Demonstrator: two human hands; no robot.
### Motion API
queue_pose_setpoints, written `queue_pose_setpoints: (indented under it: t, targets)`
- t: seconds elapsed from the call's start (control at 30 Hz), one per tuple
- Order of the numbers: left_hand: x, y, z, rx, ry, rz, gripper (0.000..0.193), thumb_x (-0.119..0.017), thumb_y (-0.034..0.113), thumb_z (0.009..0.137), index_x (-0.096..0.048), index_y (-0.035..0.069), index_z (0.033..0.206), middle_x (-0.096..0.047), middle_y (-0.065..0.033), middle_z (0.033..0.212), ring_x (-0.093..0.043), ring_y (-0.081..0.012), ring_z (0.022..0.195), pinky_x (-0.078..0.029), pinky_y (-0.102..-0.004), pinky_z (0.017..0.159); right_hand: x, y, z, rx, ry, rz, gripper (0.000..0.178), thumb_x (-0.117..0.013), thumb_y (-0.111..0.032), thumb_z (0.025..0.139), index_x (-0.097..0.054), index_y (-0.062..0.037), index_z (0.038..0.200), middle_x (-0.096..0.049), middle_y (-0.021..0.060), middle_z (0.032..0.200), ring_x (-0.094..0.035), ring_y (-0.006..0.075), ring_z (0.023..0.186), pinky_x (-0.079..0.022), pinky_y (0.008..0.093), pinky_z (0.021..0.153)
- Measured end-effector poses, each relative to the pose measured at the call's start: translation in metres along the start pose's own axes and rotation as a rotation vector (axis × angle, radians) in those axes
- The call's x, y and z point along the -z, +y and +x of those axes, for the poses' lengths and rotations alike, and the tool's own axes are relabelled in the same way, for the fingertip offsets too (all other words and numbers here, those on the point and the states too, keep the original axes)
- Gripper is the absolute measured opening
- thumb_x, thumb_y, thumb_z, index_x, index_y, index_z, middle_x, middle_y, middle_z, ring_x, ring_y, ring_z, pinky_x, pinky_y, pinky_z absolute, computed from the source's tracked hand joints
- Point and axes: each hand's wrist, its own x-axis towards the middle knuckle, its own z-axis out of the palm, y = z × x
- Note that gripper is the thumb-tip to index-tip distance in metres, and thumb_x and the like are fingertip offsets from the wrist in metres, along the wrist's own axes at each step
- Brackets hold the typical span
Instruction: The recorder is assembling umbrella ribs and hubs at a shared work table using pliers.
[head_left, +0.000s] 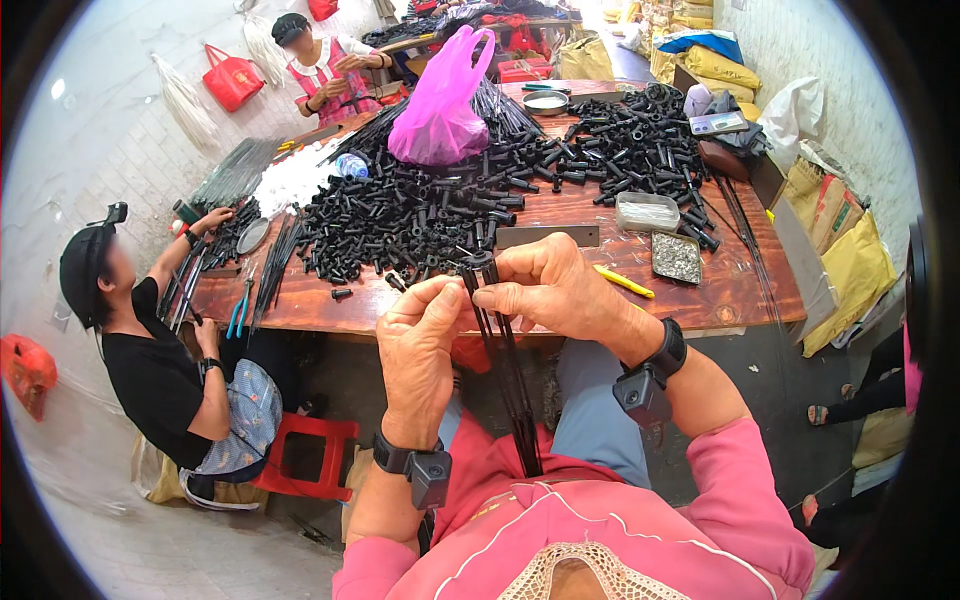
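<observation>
My right hand (560, 285) is closed round the upper end of a bundle of thin black rods (515, 410), which slants down toward my lap. Dark round fittings (480, 264) sit at the top of the bundle. Close beside it, my left hand (420, 330) has thumb and fingertips pinched together near the rod tops. Whatever those fingers hold is too small or hidden to make out. Just beyond my hands, a large heap of short black tubular parts (380, 215) covers the middle of the wooden table (330, 312).
A yellow-handled tool (623, 281), a square tin of small metal pieces (676, 257) and a clear plastic box (647, 211) lie right of my hands. Blue-handled pliers (240, 308) lie left. A purple bag (440, 110) stands on the heap. Two people sit left and far; a red stool (310, 455) is left.
</observation>
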Motion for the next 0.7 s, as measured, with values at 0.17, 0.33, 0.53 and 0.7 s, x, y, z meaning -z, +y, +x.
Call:
queue_pose_setpoints:
  t: [0.17,0.33,0.53,0.7]
  targets:
    - [0.004,-0.001,0.014,-0.014,-0.094,0.017,0.011,-0.07,0.009,0.087,-0.069,-0.001,0.092,-0.069,-0.0065,0.084,-0.065,-0.0101,0.074,-0.057,-0.0248,0.068,0.004,-0.003,0.002,-0.011,-0.025,0.102,0.026,-0.073,-0.019,0.083,-0.065,0.002,0.069,-0.059,0.0002,0.057,-0.053,0.003,0.053,-0.043,0.0235,0.044]
    - [0.001,0.003,0.014,-0.009,-0.113,0.073,0.01,-0.07,0.007,0.087,-0.069,-0.001,0.093,-0.068,-0.0061,0.081,-0.061,-0.009,0.061,-0.055,-0.0215,0.056,0.009,-0.005,0.001,-0.015,-0.142,0.058,0.022,-0.072,-0.018,0.086,-0.072,-0.0026,0.102,-0.066,-0.0012,0.072,-0.057,0.0017,0.059,-0.048,0.0192,0.047]
    - [0.002,0.003,0.017,-0.067,-0.175,0.145,0.01,-0.072,0.006,0.084,-0.068,-0.001,0.09,-0.066,-0.0056,0.076,-0.061,-0.0108,0.061,-0.054,-0.0241,0.057,0.013,-0.012,-0.002,0.055,-0.17,-0.029,0.022,-0.069,-0.016,0.086,-0.067,0.0031,0.076,-0.06,-0.0003,0.058,-0.053,0.0034,0.051,-0.044,0.0232,0.046]
    - [0.005,0.009,0.029,0.068,-0.304,0.135,0.023,-0.076,0.009,0.079,-0.065,-0.002,0.097,-0.066,-0.0069,0.076,-0.061,-0.0119,0.061,-0.051,-0.0247,0.057,0.024,-0.014,-0.005,0.011,-0.319,0.099,0.021,-0.068,-0.021,0.088,-0.071,-0.0013,0.095,-0.063,0.0004,0.067,-0.057,0.0055,0.053,-0.046,0.0204,0.047]
